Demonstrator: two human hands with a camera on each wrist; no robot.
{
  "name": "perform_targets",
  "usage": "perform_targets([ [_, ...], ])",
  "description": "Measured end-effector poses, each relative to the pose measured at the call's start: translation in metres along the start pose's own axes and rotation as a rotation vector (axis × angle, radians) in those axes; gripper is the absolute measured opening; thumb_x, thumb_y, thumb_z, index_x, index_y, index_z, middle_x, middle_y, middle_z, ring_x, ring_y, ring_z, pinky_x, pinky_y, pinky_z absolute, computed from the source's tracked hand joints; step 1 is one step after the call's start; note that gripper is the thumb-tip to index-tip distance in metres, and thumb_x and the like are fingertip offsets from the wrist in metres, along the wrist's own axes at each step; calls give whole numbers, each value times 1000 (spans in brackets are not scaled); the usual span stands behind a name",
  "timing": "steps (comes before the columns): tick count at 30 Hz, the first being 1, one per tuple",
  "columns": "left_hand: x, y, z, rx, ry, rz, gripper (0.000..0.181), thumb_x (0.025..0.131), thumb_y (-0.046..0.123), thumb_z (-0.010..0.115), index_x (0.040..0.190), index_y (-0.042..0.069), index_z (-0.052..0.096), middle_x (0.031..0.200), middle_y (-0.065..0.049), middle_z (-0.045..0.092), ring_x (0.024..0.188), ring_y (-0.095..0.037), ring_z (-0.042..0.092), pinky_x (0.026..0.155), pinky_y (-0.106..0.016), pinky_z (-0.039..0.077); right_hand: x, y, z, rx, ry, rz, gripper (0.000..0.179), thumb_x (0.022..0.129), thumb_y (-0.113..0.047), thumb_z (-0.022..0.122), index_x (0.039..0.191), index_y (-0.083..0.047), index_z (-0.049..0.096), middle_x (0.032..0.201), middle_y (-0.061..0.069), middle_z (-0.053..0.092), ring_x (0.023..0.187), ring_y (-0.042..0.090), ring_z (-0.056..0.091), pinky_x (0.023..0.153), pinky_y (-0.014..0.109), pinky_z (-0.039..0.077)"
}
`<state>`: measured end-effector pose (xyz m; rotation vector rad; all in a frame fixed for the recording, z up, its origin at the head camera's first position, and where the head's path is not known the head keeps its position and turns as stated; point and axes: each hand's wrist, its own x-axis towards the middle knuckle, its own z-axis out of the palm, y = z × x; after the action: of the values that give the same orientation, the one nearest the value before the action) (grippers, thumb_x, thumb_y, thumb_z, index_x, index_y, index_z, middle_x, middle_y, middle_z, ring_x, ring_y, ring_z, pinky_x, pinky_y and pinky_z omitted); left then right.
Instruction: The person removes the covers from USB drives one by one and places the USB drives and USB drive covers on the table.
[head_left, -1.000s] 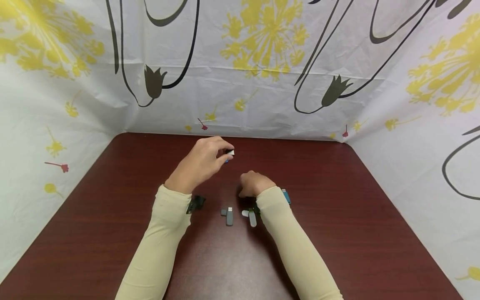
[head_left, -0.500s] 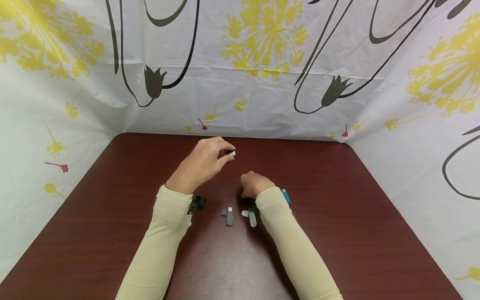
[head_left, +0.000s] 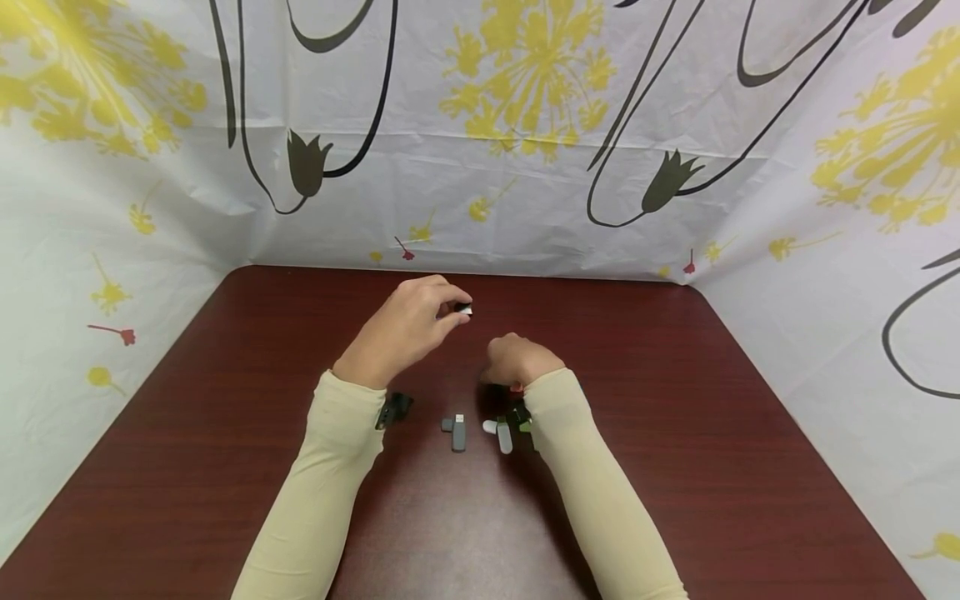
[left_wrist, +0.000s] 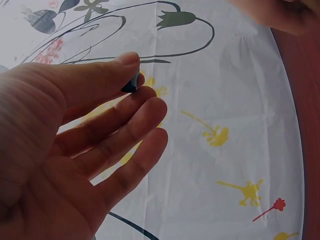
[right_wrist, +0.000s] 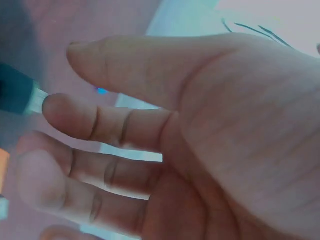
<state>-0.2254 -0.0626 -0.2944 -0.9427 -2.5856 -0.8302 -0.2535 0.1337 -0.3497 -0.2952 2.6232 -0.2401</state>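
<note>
My left hand [head_left: 408,329] is raised over the far part of the table and pinches a small USB stick [head_left: 464,309] between thumb and index finger. Fingertips cover most of it; a dark body and a pale end show. In the left wrist view only a dark teal sliver of the USB stick [left_wrist: 131,83] shows, and the other fingers fan out loosely. My right hand [head_left: 520,360] is low over the table's middle. Its thumb and fingers stand apart in the right wrist view, with the index fingertip overlapping the metal plug of a dark teal USB stick [right_wrist: 15,90].
A grey swivel USB stick [head_left: 458,435] and a white one [head_left: 504,437] lie nearer me on the dark red table [head_left: 712,467]. Green [head_left: 526,426] and red [head_left: 516,387] bits show beside my right wrist. Patterned white cloth [head_left: 480,225] stands around the table.
My right hand has shifted slightly right and away from me, and its sleeve now hides the blue USB stick. The left hand has drifted slightly right, still pinching its USB stick.
</note>
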Motion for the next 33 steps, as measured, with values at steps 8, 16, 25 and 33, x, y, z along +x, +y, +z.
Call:
perform_targets([
  [8, 3, 0, 12, 24, -101, -89, 22, 103, 15, 76, 123, 7, 80, 110, -9, 70, 93, -23, 67, 82, -35, 59, -32, 15, -25, 45, 156, -61, 26, 108, -31, 65, 107, -7, 75, 85, 5, 66, 70, 20, 62, 69, 38, 51],
  [16, 8, -3, 31, 90, -257, -133, 20, 105, 10, 73, 122, 3, 79, 114, -12, 67, 101, -24, 68, 89, -36, 61, -62, 28, -45, 86, 263, -76, 27, 108, -33, 67, 120, -10, 74, 111, 7, 75, 93, 24, 70, 84, 47, 58],
  [25, 8, -20, 77, 78, -448, -209, 17, 103, -1, 69, 117, -1, 79, 119, -15, 77, 105, -24, 75, 90, -39, 64, -88, 28, -53, 82, 342, -122, 26, 108, -33, 67, 116, -10, 73, 103, 5, 75, 89, 20, 68, 80, 44, 57],
  [33, 5, -21, 105, 95, -542, -264, 12, 104, -5, 65, 108, 2, 74, 97, -14, 69, 80, -20, 65, 71, -33, 52, -90, 29, -54, 95, 326, -158, 26, 107, -32, 68, 117, -8, 73, 101, 4, 75, 84, 19, 67, 78, 40, 56],
])
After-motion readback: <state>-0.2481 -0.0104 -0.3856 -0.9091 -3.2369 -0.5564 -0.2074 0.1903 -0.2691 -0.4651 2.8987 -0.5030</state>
